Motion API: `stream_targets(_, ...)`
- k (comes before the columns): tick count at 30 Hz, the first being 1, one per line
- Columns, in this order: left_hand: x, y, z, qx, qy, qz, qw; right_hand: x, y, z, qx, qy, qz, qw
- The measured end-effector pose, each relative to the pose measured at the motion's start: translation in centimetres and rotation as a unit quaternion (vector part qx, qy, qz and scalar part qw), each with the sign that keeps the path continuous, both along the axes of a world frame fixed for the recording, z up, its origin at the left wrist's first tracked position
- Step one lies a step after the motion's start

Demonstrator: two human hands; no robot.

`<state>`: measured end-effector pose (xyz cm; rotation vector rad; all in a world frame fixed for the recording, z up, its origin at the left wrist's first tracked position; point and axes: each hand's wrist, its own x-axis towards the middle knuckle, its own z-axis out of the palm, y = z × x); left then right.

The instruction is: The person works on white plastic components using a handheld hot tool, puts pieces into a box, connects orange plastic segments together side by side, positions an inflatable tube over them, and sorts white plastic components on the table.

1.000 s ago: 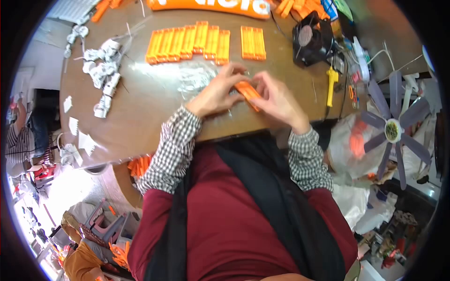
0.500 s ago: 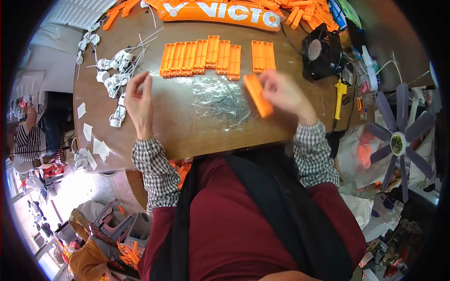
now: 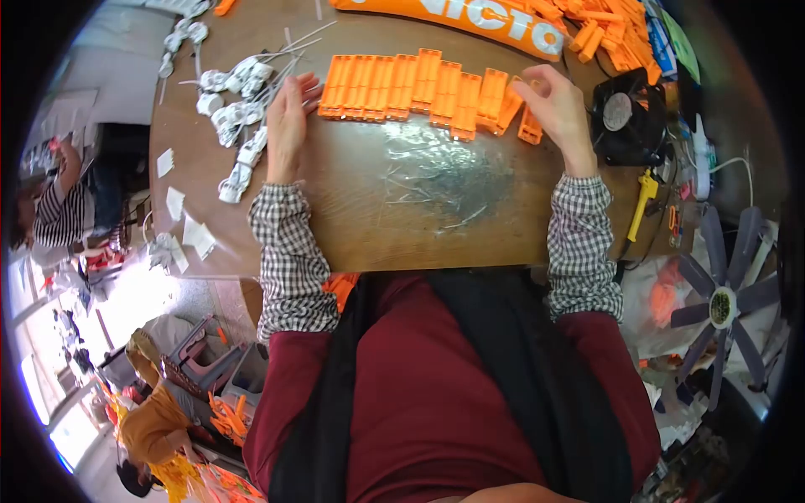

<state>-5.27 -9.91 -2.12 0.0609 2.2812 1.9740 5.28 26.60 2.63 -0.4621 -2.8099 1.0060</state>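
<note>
A row of narrow orange plastic cases [image 3: 377, 88] with hollow, ribbed tops lies side by side on the brown table, its right part stepped unevenly. At its left end is my left hand [image 3: 288, 121], fingers stretched out beside the first case; I cannot tell whether they touch it. My right hand [image 3: 560, 113] is at the other end, thumb and fingers bent around the upper part of the last orange case [image 3: 529, 129]. That case stands slightly apart from its tilted neighbour [image 3: 508, 109]. My fingers partly hide its top.
White connectors with wires [image 3: 239, 126] lie left of my left hand. A black fan [image 3: 629, 117] stands right of my right hand, near a yellow-handled tool [image 3: 644, 201]. An orange printed bag [image 3: 470, 21] and loose orange pieces [image 3: 616, 38] lie at the back. Other people are at left.
My right hand has carried the orange case up and right to the row's end. The separate pair now adjoins the row, one tilted. My left hand has opened out beside the left end. The view has shifted.
</note>
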Motion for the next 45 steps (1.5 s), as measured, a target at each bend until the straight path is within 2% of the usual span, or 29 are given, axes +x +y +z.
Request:
stream_targets(1,0.1,0.0,0.1,0.000,-0.003,-0.009,1.000,0.5,0.5,0.1,0.044,0.012,0.039,0.998)
stream_targets(2,0.1,0.0,0.0,0.003,0.001,-0.008,1.000,1.0,0.4,-0.7,0.027,0.076,0.098,0.992)
stream_targets(3,0.1,0.1,-0.1,0.004,-0.003,-0.012,1.000,1.6,0.3,-1.0,0.028,0.071,0.094,0.993)
stream_targets(5,0.3,0.3,0.0,-0.034,0.009,-0.008,0.999,2.8,-0.1,-1.5,0.071,0.087,0.184,0.977)
stream_targets(12,0.7,-0.2,-0.5,-0.023,0.003,-0.002,1.000,3.6,2.9,-2.1,0.086,0.037,0.246,0.965)
stream_targets(16,1.1,-0.1,-0.5,-0.029,0.021,0.005,0.999,3.7,2.3,-1.4,0.155,0.063,0.242,0.956)
stream_targets(19,1.7,-0.2,-0.5,-0.048,0.035,0.014,0.998,3.5,0.3,-0.3,0.107,0.074,0.238,0.963)
stream_targets(22,2.0,-0.3,-0.3,-0.025,0.029,0.009,0.999,3.4,-0.6,-2.7,0.118,0.091,0.248,0.957)
stream_targets(26,2.5,-0.7,-0.4,-0.015,0.033,0.022,0.999,3.6,-0.7,-2.9,0.138,0.096,0.257,0.952)
stream_targets(31,2.5,-1.9,-0.9,-0.005,0.055,-0.044,0.998,4.0,0.2,-2.7,0.182,0.140,0.233,0.945)
stream_targets(34,2.0,-2.2,-1.1,-0.021,0.065,-0.068,0.995,2.5,-2.2,-2.4,0.133,0.158,0.301,0.931)
stream_targets(37,1.6,-2.6,-1.2,-0.019,0.061,-0.080,0.995,0.4,-5.4,-3.0,0.155,0.155,0.334,0.917)
stream_targets(41,2.3,-2.8,-0.9,-0.001,0.077,-0.077,0.994,-1.0,-6.9,-4.0,0.189,0.148,0.348,0.906)
stream_targets(45,3.1,-3.9,-1.3,0.008,0.090,-0.075,0.993,-0.7,-7.5,-4.0,0.161,0.167,0.340,0.911)
